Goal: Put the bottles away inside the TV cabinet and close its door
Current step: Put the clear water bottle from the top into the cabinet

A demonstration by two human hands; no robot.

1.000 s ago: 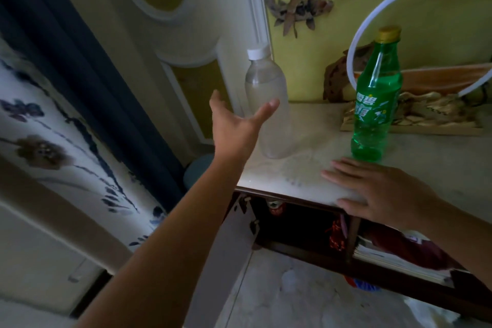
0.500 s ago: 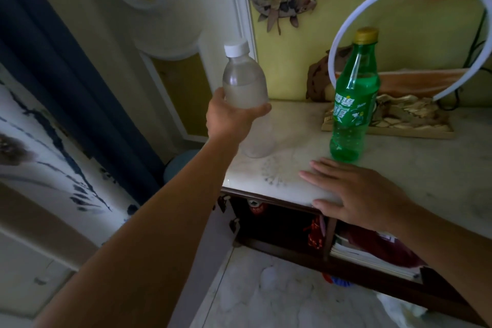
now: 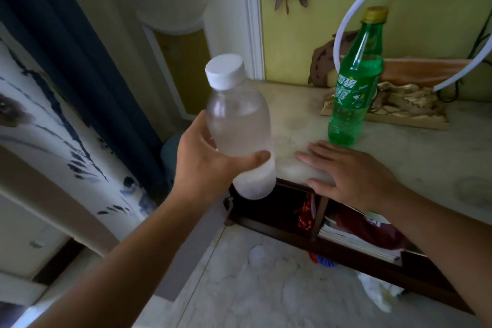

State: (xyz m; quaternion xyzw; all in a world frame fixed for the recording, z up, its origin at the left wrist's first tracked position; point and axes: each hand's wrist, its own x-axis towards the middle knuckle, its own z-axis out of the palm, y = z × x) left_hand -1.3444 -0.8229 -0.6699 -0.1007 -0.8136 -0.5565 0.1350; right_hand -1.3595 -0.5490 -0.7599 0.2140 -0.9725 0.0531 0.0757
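- Head view: the clear bottle (image 3: 241,130) is held low on its body by the left hand (image 3: 205,165), thumb across the front, clear of the cabinet top (image 3: 300,114) and tilted with its white cap (image 3: 225,71) toward the camera.
- The right hand (image 3: 351,176) is laid flat and empty on the top's front edge; the green bottle (image 3: 354,88) stands just beyond its fingertips, near but not touching.
- A slip is judged possible — the grip sits low, so the top-heavy bottle could pivot out on the way down.
- The bottle's base could be knocked on the top's edge if it is swung into the open compartment (image 3: 269,205) too early.
- The green bottle could be tipped if the right hand is slid forward.
- Against half a second earlier, the clear bottle has been lifted off the top and drawn toward the camera — the right hand has stayed put.
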